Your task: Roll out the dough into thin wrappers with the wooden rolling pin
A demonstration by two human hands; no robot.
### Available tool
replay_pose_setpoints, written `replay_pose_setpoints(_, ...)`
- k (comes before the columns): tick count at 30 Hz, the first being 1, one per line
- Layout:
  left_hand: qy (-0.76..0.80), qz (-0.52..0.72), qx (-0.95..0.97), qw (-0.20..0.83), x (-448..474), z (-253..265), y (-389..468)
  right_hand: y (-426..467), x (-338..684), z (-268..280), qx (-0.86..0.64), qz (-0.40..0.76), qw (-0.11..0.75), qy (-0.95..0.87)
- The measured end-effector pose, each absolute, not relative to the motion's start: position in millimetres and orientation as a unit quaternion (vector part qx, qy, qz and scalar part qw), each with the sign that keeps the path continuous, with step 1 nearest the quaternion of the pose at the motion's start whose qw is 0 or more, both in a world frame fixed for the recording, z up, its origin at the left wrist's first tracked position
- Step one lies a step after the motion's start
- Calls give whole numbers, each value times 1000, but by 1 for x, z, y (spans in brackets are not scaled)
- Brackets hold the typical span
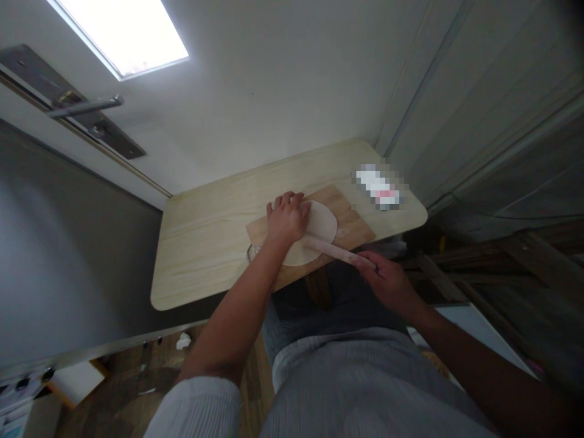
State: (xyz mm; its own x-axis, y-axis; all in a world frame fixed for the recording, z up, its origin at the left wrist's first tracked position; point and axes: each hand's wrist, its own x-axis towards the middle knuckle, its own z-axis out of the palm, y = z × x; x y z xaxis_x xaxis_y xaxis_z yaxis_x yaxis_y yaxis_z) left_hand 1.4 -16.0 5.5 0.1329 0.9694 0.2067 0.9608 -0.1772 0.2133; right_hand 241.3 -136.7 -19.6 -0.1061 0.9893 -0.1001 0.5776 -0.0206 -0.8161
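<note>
The left arm stretches forward, left hand (288,218) palm down, fingers bent over the dough (323,219); whether they grip anything I cannot tell. The right arm angles inward, right hand (387,278) closed round the pin (335,250), which slants from its fingers across the dough towards the left wrist

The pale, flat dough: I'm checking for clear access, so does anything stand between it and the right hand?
Yes, the rolling pin: the right hand holds one end, and the pin crosses the edge of the board, its other end over the dough. Nothing else visible stands between them.
</note>
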Motion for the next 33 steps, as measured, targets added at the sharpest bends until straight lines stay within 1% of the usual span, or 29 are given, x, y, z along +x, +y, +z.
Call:
replay_pose_setpoints(13, 658, 160, 736, 7, 17, 4, 8, -119, 247, -23, -643, 368, 290, -606)
replay_pose_setpoints(20, 672, 168, 721, -2, 21, 2, 15, -118, 244, -16, -635, 346, 297, -623)
replay_pose_setpoints(23, 670, 194, 717, -1, 17, 4, 11, -123, 241, -16, -618, 353, 280, -645)
replay_pose_setpoints(27, 638, 260, 725, 3, 7, 8, 3, -129, 238, -17, -596, 367, 248, -669)
replay_pose_setpoints(30, 638, 300, 710, 1, -2, 10, -2, -132, 235, -18, -597, 366, 255, -667)
replay_pose_setpoints(33, 637, 298, 711, 1, -7, 6, -5, -135, 232, -17, -598, 369, 264, -661)
